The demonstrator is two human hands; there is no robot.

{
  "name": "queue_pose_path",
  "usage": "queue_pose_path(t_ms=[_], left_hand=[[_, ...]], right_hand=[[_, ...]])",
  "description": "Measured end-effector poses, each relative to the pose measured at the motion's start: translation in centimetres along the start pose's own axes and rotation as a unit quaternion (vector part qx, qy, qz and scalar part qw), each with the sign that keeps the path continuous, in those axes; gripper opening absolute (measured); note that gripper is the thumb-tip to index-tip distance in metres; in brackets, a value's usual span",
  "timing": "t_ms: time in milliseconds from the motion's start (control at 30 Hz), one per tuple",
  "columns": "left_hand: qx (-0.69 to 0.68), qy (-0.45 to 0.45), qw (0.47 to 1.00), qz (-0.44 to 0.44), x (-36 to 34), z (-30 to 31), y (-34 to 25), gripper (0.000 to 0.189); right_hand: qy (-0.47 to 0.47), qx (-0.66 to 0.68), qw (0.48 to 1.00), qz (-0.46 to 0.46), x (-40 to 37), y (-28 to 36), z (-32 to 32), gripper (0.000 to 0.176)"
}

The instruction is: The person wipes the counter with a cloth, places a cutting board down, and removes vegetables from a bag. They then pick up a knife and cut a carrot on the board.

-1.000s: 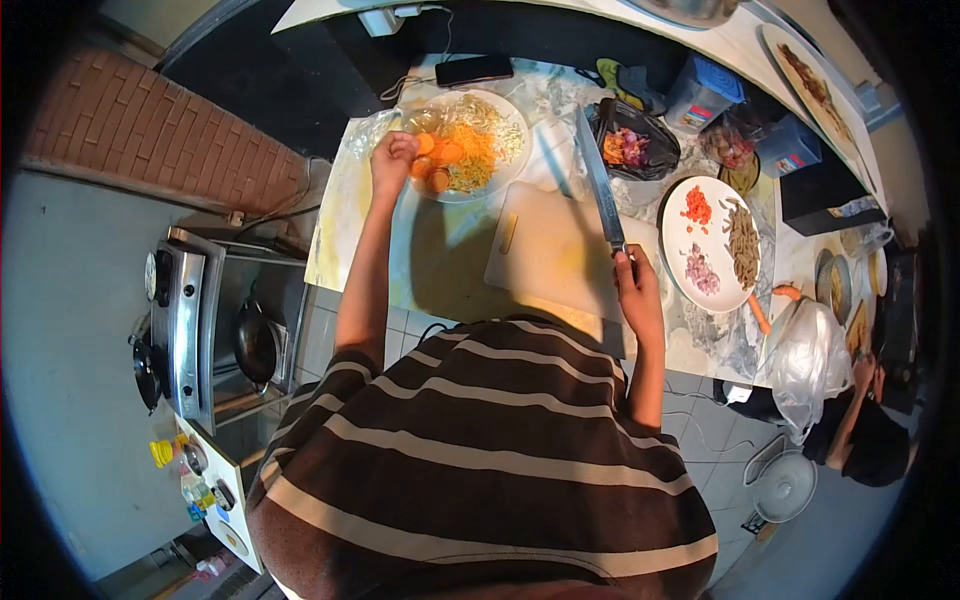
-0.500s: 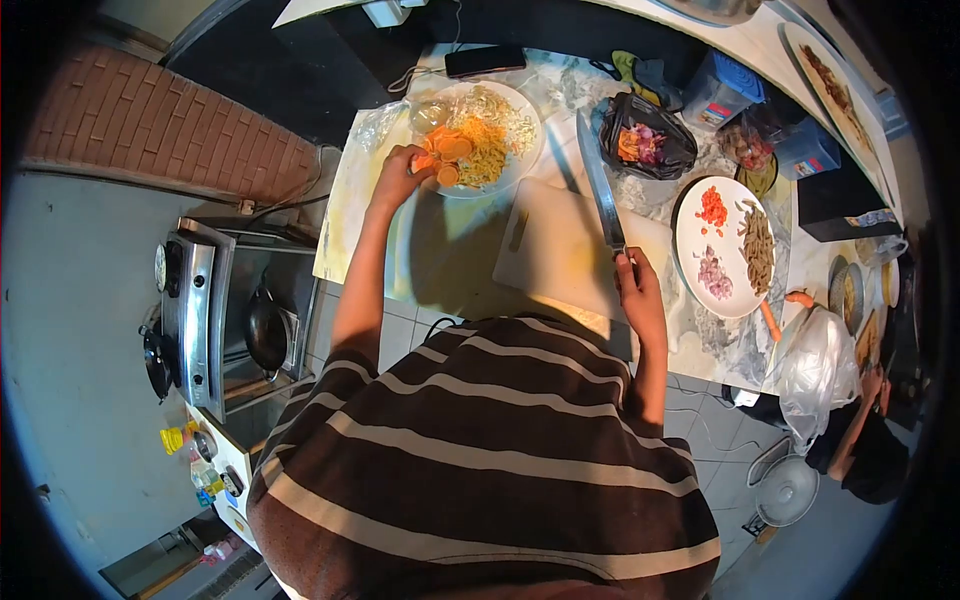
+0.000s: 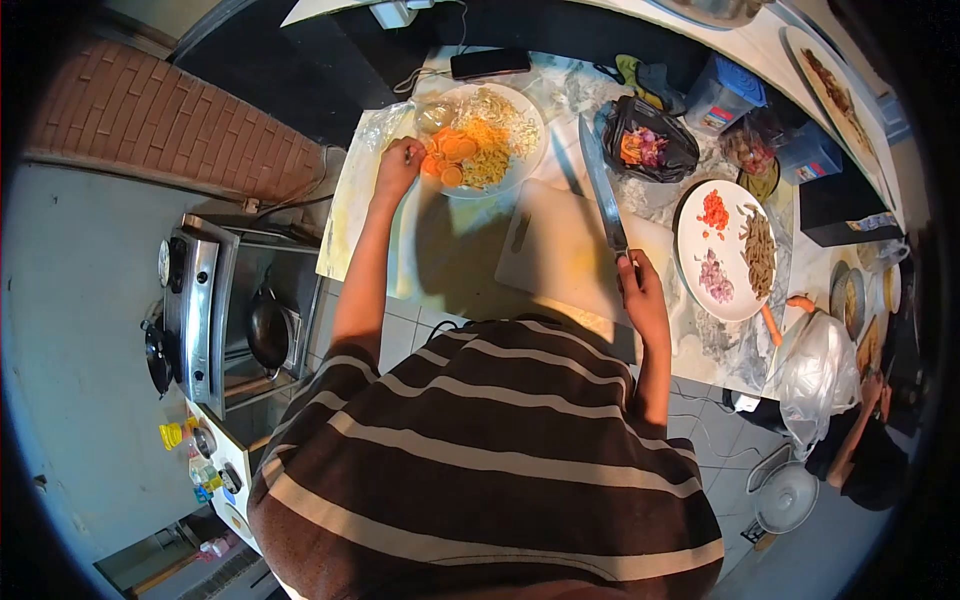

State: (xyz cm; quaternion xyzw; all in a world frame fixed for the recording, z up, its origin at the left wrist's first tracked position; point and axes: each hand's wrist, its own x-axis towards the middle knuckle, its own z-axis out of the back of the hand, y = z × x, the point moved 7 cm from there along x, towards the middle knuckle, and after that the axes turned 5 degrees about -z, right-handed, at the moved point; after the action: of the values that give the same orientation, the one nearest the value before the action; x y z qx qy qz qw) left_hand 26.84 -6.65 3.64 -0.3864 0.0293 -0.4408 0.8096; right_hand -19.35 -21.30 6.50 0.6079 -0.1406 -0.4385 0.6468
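My right hand grips a large kitchen knife by its handle, the blade pointing away from me over the right part of a white cutting board. My left hand is beside the left edge of a large plate, its fingers curled together; whether anything is in them is hidden. On that plate lie sliced carrots, finely shredded carrot, a greenish-yellow chopped heap and pale sprout-like shreds.
To the right, a white plate holds chopped red pieces, diced onion and brownish strips. Behind it are a black bag of scraps and blue-lidded containers. A phone lies at the back. A stove stands left; another person's arm shows far right.
My left hand has drawn slightly left, off the carrot slices, and its fingers have curled in. My right hand and the knife have barely moved.
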Motion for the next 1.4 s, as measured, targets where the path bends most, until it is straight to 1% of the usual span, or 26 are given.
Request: queue_pose_path(t_ms=[67, 100, 167, 300, 367, 433, 500, 567, 633, 700, 767, 800, 867, 900, 933, 967, 1000, 1033, 1100, 1167, 1200, 1233, 1267, 1300, 1367, 1400], left_hand=[[0.092, 0.01, 0.995, -0.047, 0.9, -0.3, -0.7, 0.022], [0.092, 0.009, 0.995, -0.045, 1.2, -0.5, -0.9, 0.022], [0.157, 0.047, 0.986, 0.003, 1.9, -1.5, -0.7, 0.023], [0.154, 0.074, 0.985, -0.002, 2.9, -2.4, 0.7, 0.025], [0.164, 0.062, 0.984, -0.025, 3.3, -2.7, 1.5, 0.022], [0.148, 0.073, 0.986, -0.02, 3.2, -2.5, 0.1, 0.021], [0.133, 0.084, 0.988, -0.009, 2.8, -2.4, -0.2, 0.02], [0.142, 0.062, 0.986, -0.06, 3.0, -2.4, -0.3, 0.021], [0.145, 0.071, 0.986, -0.046, 3.2, -2.2, -0.6, 0.02], [0.147, 0.078, 0.986, -0.031, 3.1, -1.6, -1.3, 0.02], [0.089, 0.016, 0.996, -0.005, 2.5, 0.5, -3.4, 0.016], [0.089, 0.015, 0.996, -0.003, 2.2, 1.1, -4.5, 0.016], [-0.009, -0.055, 0.998, -0.022, 1.6, 3.1, -7.0, 0.013], [-0.008, -0.057, 0.998, -0.018, 1.0, 3.3, -8.1, 0.013], [-0.158, -0.06, 0.985, 0.02, 0.4, 3.1, -8.8, 0.013], [-0.304, -0.062, 0.949, 0.055, -0.2, 2.7, -9.5, 0.013], [-0.33, -0.015, 0.941, 0.07, -1.0, 1.9, -10.6, 0.014], [-0.333, -0.011, 0.94, 0.073, -1.9, 0.9, -11.3, 0.014], [-0.342, 0.078, 0.936, 0.018, -3.5, -2.9, -14.2, 0.013], [-0.291, 0.132, 0.946, -0.052, -5.5, -7.1, -16.8, 0.014], [-0.297, 0.14, 0.943, -0.05, -6.3, -8.6, -17.7, 0.014], [-0.217, 0.197, 0.951, -0.097, -7.4, -10.3, -19.2, 0.017], [-0.136, 0.251, 0.947, -0.148, -8.4, -12.0, -20.6, 0.02], [-0.142, 0.259, 0.943, -0.151, -9.2, -13.6, -20.7, 0.02], [-0.204, 0.289, 0.926, -0.131, -10.4, -16.9, -20.1, 0.026], [-0.244, 0.307, 0.915, -0.095, -10.5, -17.4, -20.5, 0.028]], right_hand=[[0.011, 0.0, 1.0, -0.006, 0.1, 0.0, -0.2, 0.023], [0.017, 0.002, 1.0, -0.013, 0.2, 0.0, -0.2, 0.024], [0.013, -0.011, 1.0, -0.009, 0.3, 0.0, -0.1, 0.024], [-0.003, -0.004, 1.0, -0.007, 0.3, -0.3, 0.4, 0.025], [-0.009, 0.003, 1.0, -0.006, 0.1, -0.5, 0.7, 0.025], [-0.015, 0.013, 1.0, -0.008, 0.1, -0.7, 1.0, 0.025], [-0.007, 0.011, 0.999, -0.034, 0.1, -1.2, 1.1, 0.026], [-0.007, 0.02, 0.999, -0.042, 0.0, -1.3, 0.9, 0.026], [-0.026, 0.002, 0.999, -0.027, 0.0, -1.3, 0.9, 0.027], [-0.022, 0.012, 0.999, -0.035, 0.1, -1.3, 0.6, 0.027], [-0.015, 0.019, 0.999, -0.043, 0.3, -1.4, 0.5, 0.028], [-0.016, 0.008, 0.999, -0.036, 0.4, -1.4, 0.4, 0.029], [-0.012, -0.006, 1.0, -0.028, 0.7, -0.9, 0.4, 0.029], [0.001, 0.013, 0.999, -0.049, 0.6, -0.7, 0.2, 0.031], [0.014, 0.033, 0.997, -0.071, 0.4, -0.6, 0.0, 0.033], [0.015, 0.032, 0.997, -0.074, 0.3, -0.2, -0.1, 0.033], [0.019, 0.043, 0.995, -0.086, 0.2, 0.0, -0.3, 0.034], [0.02, 0.054, 0.993, -0.099, 0.0, 0.0, -0.4, 0.036], [0.016, 0.06, 0.994, -0.089, -0.1, -1.2, -0.7, 0.037], [0.009, 0.066, 0.994, -0.083, -0.4, -2.6, -0.9, 0.039], [0.014, 0.045, 0.996, -0.074, -0.7, -3.1, -1.0, 0.038], [0.019, 0.025, 0.997, -0.066, -1.2, -3.4, -1.1, 0.037], [0.032, 0.054, 0.995, -0.073, -1.8, -3.6, -1.4, 0.036], [0.023, 0.056, 0.995, -0.08, -2.4, -4.2, -1.3, 0.036], [0.009, 0.024, 0.994, -0.106, -3.2, -6.0, -1.4, 0.035], [-0.012, -0.009, 0.993, -0.116, -3.7, -6.6, -1.3, 0.036]])
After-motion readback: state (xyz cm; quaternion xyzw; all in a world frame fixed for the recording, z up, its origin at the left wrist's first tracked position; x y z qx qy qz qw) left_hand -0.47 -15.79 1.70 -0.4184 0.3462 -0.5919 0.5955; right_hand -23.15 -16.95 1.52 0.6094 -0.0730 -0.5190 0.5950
